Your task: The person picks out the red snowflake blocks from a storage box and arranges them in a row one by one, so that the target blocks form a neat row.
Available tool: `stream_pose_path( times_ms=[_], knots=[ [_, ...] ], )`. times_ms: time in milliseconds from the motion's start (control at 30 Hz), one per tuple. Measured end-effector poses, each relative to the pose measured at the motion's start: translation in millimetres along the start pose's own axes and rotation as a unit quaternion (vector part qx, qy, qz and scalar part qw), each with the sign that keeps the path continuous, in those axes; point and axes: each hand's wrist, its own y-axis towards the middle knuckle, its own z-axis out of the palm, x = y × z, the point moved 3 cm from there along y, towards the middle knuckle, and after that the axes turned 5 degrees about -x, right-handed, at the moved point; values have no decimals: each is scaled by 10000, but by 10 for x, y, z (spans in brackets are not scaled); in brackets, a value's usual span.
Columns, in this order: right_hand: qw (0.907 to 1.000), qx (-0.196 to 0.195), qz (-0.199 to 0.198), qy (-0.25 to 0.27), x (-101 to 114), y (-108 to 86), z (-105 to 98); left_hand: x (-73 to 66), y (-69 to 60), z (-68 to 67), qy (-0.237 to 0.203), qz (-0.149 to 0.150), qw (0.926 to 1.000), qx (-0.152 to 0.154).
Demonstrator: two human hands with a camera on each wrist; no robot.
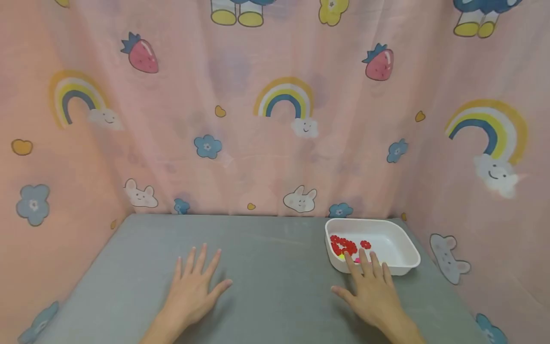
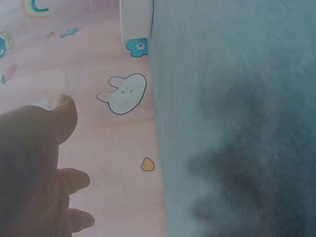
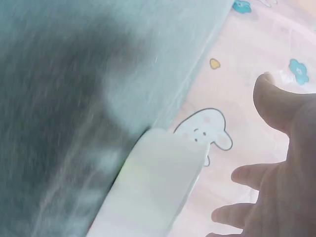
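My left hand (image 1: 192,292) is held over the left half of the table, fingers spread and holding nothing. On the right, my right hand (image 1: 373,292) has its fingers spread too, the fingertips overlapping the near edge of a white tray (image 1: 397,239) in the head view; whether they touch it I cannot tell. Red flower-shaped pieces (image 1: 343,244) lie in the tray's left part, with a bit of yellow (image 1: 342,256) and pink (image 1: 357,260) beside them. The left wrist view shows the left hand (image 2: 42,163) empty; the right wrist view shows the right hand (image 3: 276,163) near the tray (image 3: 153,182).
A grey table (image 1: 275,286) fills the lower part of the head view. Behind it and along both sides hangs a pink curtain (image 1: 258,177) printed with rainbows, strawberries, flowers and rabbits. The tray stands near the table's back right corner.
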Motion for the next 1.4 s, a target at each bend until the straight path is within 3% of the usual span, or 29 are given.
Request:
stream_pose_path(
  times_ms=[167, 533, 900, 1267, 1400],
  knots=[
    [9999, -90, 10, -52, -76, 29, -52, -79, 62, -3, 33, 96, 9999, -83],
    [9999, 1, 88, -67, -308, 68, -124, -418, 312, 78, -207, 450, 9985, -230],
    [9997, 27, 240, -49, -599, 198, -139, -773, 647, 181, -525, 740, 9952, -355],
    [9978, -74, 610, 248, -1055, 322, -218, -1198, 1000, 356, -1082, 1215, 9848, -604],
    [9971, -218, 630, 373, -1193, 345, -212, -1318, 1073, 473, -1493, 1258, 9796, -468]
  ],
)
